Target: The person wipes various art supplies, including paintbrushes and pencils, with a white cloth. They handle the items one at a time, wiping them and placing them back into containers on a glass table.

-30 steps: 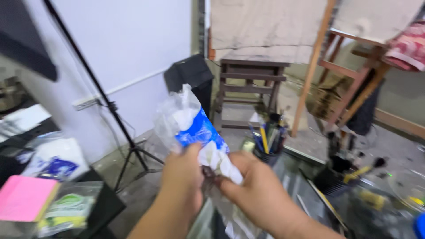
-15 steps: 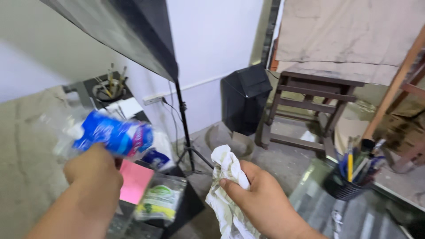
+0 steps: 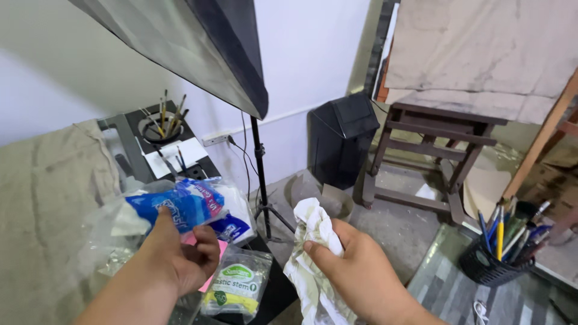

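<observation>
Over a cluttered side stand (image 3: 265,283) at the lower left, the left hand (image 3: 180,256) pinches the blue-and-white plastic wipe packet (image 3: 177,204) between thumb and fingers, its fingers closed on the lower edge of the wrapper; the packet lies roughly level, just above a pink pad (image 3: 212,256) and a clear bag with a green-and-yellow label (image 3: 236,287). A second blue-and-white packet (image 3: 232,224) sits just behind it. The right hand (image 3: 355,271) is clamped around a crumpled white cloth (image 3: 310,241), stained in places, whose tail hangs below the fist; the two hands are well apart.

In judgement, the packet is being laid down with one hand while the cloth stays in the other. To do this well, the packet is best lowered flat onto a stable part of the pile and not released from height, since the slick wrappers below would let it slide off. The open end, which cannot be made out here, should be kept folded or turned up. The hanging cloth should be kept away from the pot of pencils and brushes (image 3: 497,256) at right.
</observation>
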